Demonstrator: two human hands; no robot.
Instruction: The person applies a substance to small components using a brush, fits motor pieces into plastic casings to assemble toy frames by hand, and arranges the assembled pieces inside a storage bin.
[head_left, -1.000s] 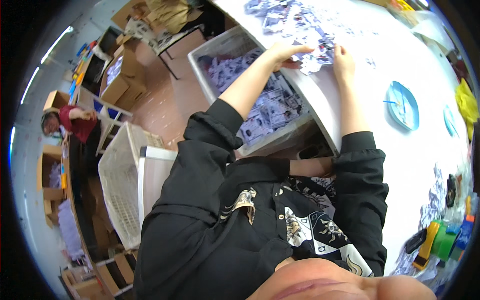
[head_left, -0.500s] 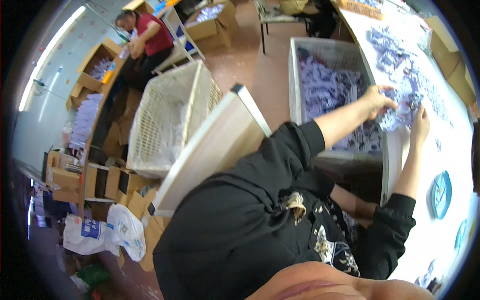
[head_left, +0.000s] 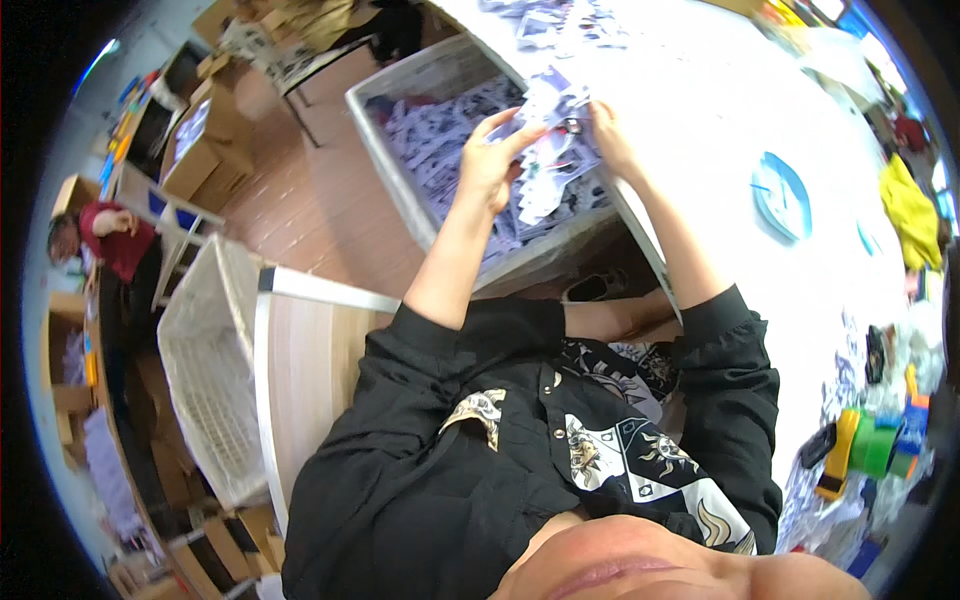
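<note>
My left hand (head_left: 488,168) is closed round the near-left side of a bunch of white cut-out card pieces (head_left: 543,185), its thumb on top. On the other side of the bunch, my right hand (head_left: 617,142) grips the edge with fingers partly hidden. Small dark and red bits show on the cards between the hands; they are too small to name. Both hands are above the table's edge and a pale bin (head_left: 532,268) filled with similar pieces. More white pieces (head_left: 570,25) lie on the table beyond the hands.
A blue dish (head_left: 782,197) stands on the white table (head_left: 690,120) at my right. Tape rolls (head_left: 873,443) and plastic bags crowd the table's near right. A lined basket (head_left: 212,375) and a wooden board (head_left: 310,370) are at my left. Another person (head_left: 118,240) sits farther left.
The view has swung to the right, so the bin and hands appear farther left. Both hands keep hold of the card pieces, now nearer the bin's opening.
</note>
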